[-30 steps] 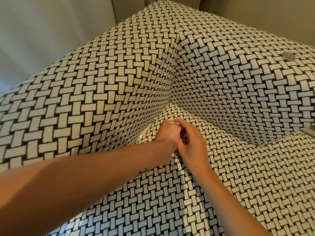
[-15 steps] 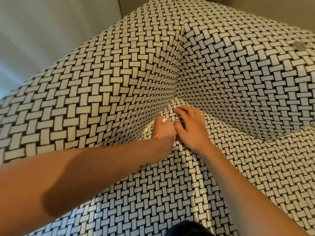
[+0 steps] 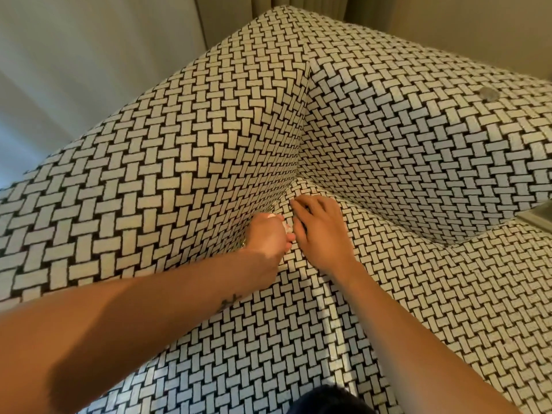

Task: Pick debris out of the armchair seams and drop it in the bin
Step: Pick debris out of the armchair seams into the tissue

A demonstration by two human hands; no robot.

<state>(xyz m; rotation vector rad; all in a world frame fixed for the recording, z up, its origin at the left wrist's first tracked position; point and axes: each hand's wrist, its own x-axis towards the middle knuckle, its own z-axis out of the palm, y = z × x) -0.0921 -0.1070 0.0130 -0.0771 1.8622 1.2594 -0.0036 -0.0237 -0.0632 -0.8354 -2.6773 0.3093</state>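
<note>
Head view looks down into the back corner of the armchair, where armrest, backrest and seat cushion meet. The right hand lies flat on the cushion beside the seam, its fingers straight and spread, tips at the crease. The left hand is bunched just beside it against the armrest wall, fingers curled together. A pale fleck shows at their tips, and I cannot tell whether it is pinched debris or a nail. Any other debris probably sits down in the seam, lost against the busy weave.

To do this well, the right hand should press the cushion down and away to open the crease, while the left picks with its fingertips and closes on each bit before lifting. Room is tight: two upholstered walls close the corner, leaving exits only upward or back toward the person. No bin is in view, so the carry cannot be judged.
</note>
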